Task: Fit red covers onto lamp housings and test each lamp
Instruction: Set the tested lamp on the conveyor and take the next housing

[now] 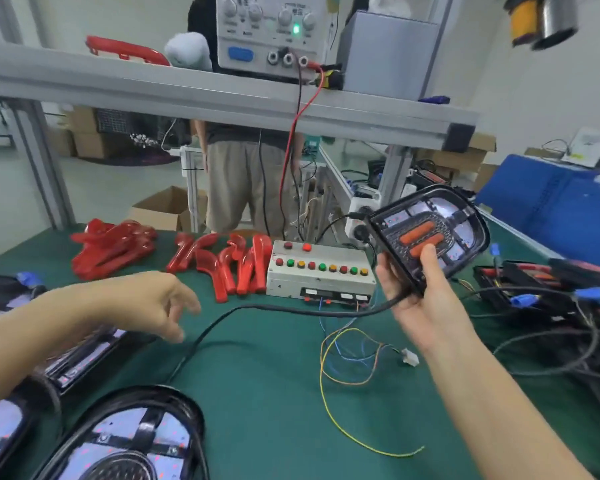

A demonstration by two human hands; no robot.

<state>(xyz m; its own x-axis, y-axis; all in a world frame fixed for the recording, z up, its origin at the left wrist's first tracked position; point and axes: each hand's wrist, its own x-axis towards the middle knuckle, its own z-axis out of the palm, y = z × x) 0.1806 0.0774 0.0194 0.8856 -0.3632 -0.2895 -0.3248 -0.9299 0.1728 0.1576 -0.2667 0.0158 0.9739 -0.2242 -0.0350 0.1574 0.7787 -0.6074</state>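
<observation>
A right hand (pixel 426 296) grips a black oval lamp housing (pixel 430 233), uncovered, raised above the green tabletop's (pixel 257 375) right side. The left hand (pixel 160 303) hovers with loose, empty fingers. Translucent red plastic covers (pixel 219 265) wait along the far edge, beside a grey button box (pixel 321 273), probably the tester. Fitting and testing remain.

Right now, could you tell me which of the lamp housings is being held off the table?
The lamp housing at the right, gripped in the right hand with its black cable trailing down. The other housings lie flat on the green mat at the lower left.
</observation>
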